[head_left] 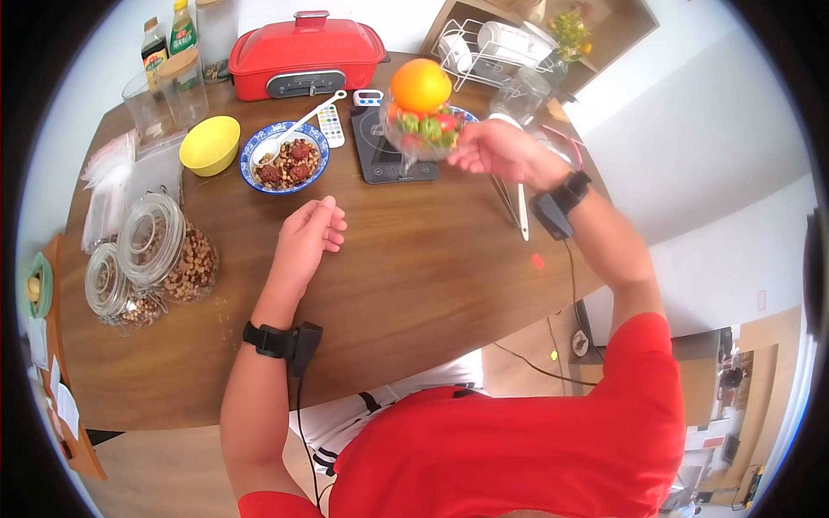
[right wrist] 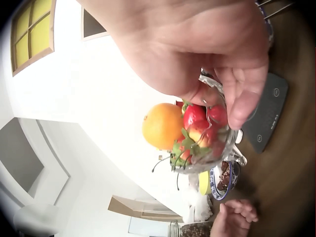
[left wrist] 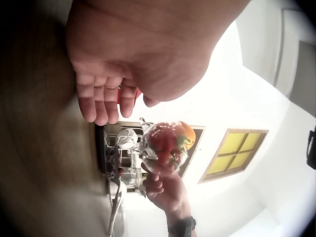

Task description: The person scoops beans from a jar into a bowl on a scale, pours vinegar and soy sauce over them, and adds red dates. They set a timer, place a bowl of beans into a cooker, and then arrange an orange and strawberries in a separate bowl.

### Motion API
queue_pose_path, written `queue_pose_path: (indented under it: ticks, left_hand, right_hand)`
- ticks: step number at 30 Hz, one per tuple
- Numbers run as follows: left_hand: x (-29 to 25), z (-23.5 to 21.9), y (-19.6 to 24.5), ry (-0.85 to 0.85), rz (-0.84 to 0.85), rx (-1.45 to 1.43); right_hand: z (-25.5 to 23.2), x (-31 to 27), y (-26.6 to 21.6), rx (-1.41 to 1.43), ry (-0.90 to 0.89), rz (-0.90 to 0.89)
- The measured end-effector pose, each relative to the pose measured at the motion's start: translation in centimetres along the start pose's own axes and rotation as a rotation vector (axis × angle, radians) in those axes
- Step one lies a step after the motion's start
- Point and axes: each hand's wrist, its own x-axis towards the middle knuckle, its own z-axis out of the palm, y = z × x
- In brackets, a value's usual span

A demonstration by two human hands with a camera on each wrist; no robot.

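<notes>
My right hand (head_left: 496, 154) pinches the rim of a clear glass fruit bowl (right wrist: 217, 160) and holds it up over the black kitchen scale (head_left: 389, 160). An orange (head_left: 420, 85) tops the bowl, with red strawberries (right wrist: 195, 116) and green leaves under it. My left hand (head_left: 311, 231) hovers at the middle of the wooden table, fingers loosely curled, nothing in it. Just beyond it sits a blue-and-white bowl (head_left: 249, 168) of mixed grains and dried red dates, with a white spoon (head_left: 302, 123) lying in it.
A yellow bowl (head_left: 210, 147) and lidded jars of grains (head_left: 186, 259) stand at left. A red electric cooker (head_left: 306, 56) is at the back, a white remote (head_left: 330, 126) before it. A dish rack (head_left: 492, 52) stands at back right, a white-handled utensil (head_left: 522, 211) on the right.
</notes>
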Motion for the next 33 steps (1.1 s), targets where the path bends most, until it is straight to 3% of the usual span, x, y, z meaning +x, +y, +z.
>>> queue_pose_path:
  ticks: [6,9,14,17,33]
  left_hand:
    - [0.0,0.1,0.0,-0.007,0.016,0.013]
    - [0.1,0.1,-0.2,-0.003,0.02,0.015]
    - [0.1,0.2,-0.2,0.001,0.015,0.026]
    - [0.0,0.3,0.1,0.01,0.001,0.024]
    - [-0.1,0.4,0.4,-0.012,-0.023,0.034]
  right_hand:
    - [-3.2,6.1,-1.0,0.193,0.064,-0.066]
    - [-3.6,8.3,-2.3,0.236,0.211,-0.157]
    - [-4.2,12.0,-4.3,0.317,0.244,-0.175]
    - [-4.3,14.8,-5.1,0.345,0.358,-0.208]
    - [-6.4,25.5,-8.0,0.378,0.441,-0.357]
